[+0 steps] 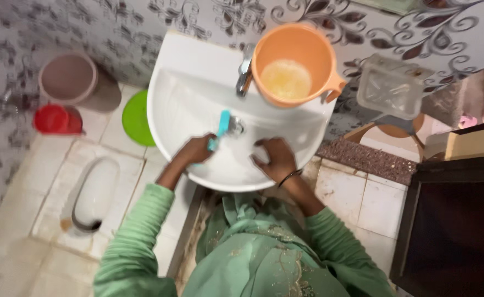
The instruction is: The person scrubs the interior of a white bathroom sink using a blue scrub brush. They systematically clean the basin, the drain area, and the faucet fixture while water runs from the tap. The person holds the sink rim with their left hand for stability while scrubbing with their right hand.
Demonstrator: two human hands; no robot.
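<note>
- Turquoise plastic brush (220, 127) with a long handle stands tilted inside the white ceramic wash basin (187, 88), its head up near the drain and its lower end in the left hand.
- Far left, by the patterned wall, a dull pink round plastic bucket (68, 78) stands on the tiled floor, with a small red plastic mug (55, 119) just beside it on the near side.
- Near left, a white squat toilet pan (94, 192) is set into the floor.
- A lime green round plastic lid or disc (136, 118) lies on the floor, partly tucked under the basin's left rim.
- The left hand (196, 149) is curled shut around the brush handle, down in the bowl near its front rim; a green sleeve covers the arm.
- A metal tap (245, 71) rises at the far edge of the basin, above the metal drain (235, 126).
- The right hand (275, 158) lies flat with fingers spread on the inside of the bowl, right of the brush and holding nothing; a thin dark bangle sits at the wrist.
- An orange plastic mug with a side handle (294, 63) rests on the basin's far right ledge, just beside the tap, with a little yellowish liquid in it.
- On the wall to the right hangs a clear plastic soap holder (390, 85).
- Far right stands a dark wooden cabinet (456, 220).
</note>
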